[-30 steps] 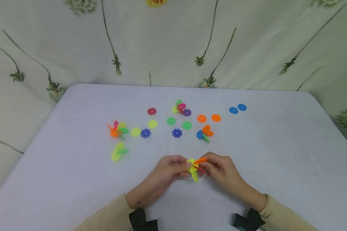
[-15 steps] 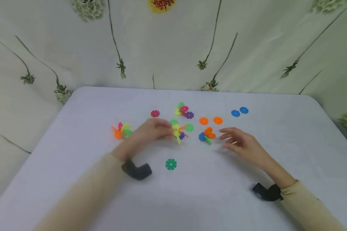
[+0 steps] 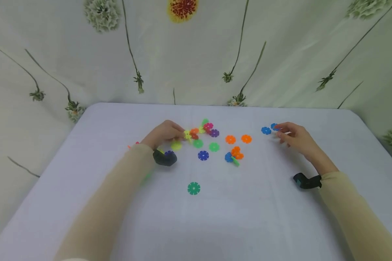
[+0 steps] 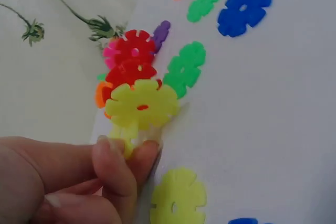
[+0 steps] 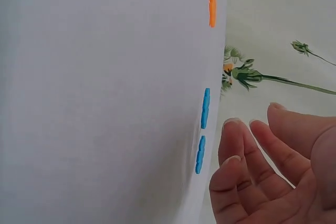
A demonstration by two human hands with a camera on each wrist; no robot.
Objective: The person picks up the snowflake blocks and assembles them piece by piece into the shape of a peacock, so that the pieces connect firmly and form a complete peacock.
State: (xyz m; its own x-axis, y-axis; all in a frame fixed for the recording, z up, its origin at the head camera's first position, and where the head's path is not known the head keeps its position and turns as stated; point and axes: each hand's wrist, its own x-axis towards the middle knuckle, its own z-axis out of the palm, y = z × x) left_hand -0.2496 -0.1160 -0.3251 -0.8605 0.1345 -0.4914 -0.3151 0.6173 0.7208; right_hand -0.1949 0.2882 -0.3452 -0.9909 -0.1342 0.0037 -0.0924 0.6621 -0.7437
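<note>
Stretched forward, the left hand (image 3: 163, 133) pinches the yellow-red cluster (image 4: 142, 95) between thumb and fingers, straight beyond the dark-green disc (image 3: 194, 188). The right hand (image 3: 295, 138), beyond that disc and well right, has fingers loosely bent, thumb apart, near two blue discs (image 3: 266, 130).

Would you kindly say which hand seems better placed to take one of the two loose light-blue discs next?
Likely the right hand: it holds nothing and is close to the discs, while the left hand, farther off, pinches a cluster.
</note>
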